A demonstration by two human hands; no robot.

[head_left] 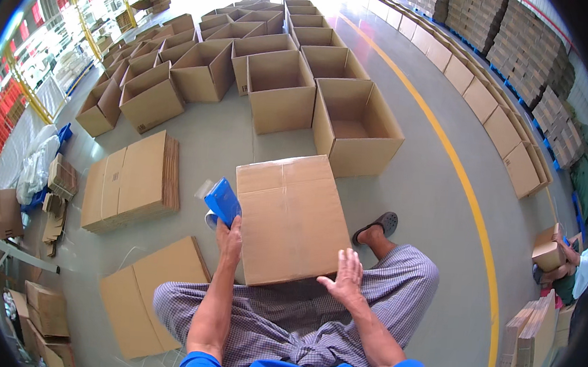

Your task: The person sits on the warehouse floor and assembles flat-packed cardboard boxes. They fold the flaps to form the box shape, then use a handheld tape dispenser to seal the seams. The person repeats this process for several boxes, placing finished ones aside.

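Note:
Between my knees stands a cardboard box (288, 217), its upper face closed, with a strip of clear tape along the middle seam. My left hand (229, 235) is wrapped round a blue tape dispenser (222, 201) beside the box's left edge. Clear film shows at the dispenser's far end, and part of a roll is visible under it. At the near right corner of the box, my right hand (346, 277) rests with its fingers spread, holding nothing.
Open-topped boxes (358, 130) crowd the floor ahead in rows. Flat cardboard stacks (134, 179) lie at my left. A yellow line (456, 154) runs along the floor at right, beyond it a long row of boxes (480, 100). Another person (565, 260) handles a box at far right.

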